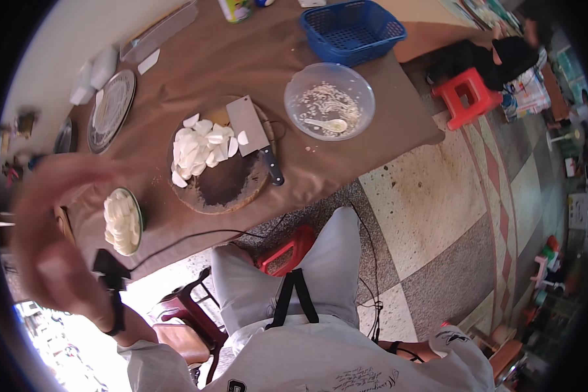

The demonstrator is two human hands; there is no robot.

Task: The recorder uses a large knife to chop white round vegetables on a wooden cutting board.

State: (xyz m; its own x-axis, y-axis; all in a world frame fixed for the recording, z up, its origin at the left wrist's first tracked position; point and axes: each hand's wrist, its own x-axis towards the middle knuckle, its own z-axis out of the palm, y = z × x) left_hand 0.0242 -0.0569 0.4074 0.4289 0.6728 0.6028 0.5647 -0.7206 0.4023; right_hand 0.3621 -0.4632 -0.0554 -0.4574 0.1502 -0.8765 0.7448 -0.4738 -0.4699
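My left hand (pixel 55 242) is raised at the left, close to the camera and smeared by motion, so whether its fingers hold anything is unclear. A black strap and a small black device (pixel 111 264) sit at its wrist. Nearest to it stands a green-edged bowl (pixel 139 225) heaped with white slices (pixel 119 222). On a round wooden chopping board (pixel 225 189) lies a pile of white slices (pixel 201 149). A cleaver (pixel 248 124) with a black handle rests across the board's right side. My right hand is hidden; only the right forearm (pixel 408 351) shows at the lower right.
A clear plastic bowl (pixel 295 81) holds whitish bits and a white spoon (pixel 333 125). Behind it is a blue basket (pixel 346 52). A round latticed tray (pixel 113 108) lies at the table's left. Red stools (pixel 467 98) stand on the floor; a person sits far right. A black cable crosses the table's front edge.
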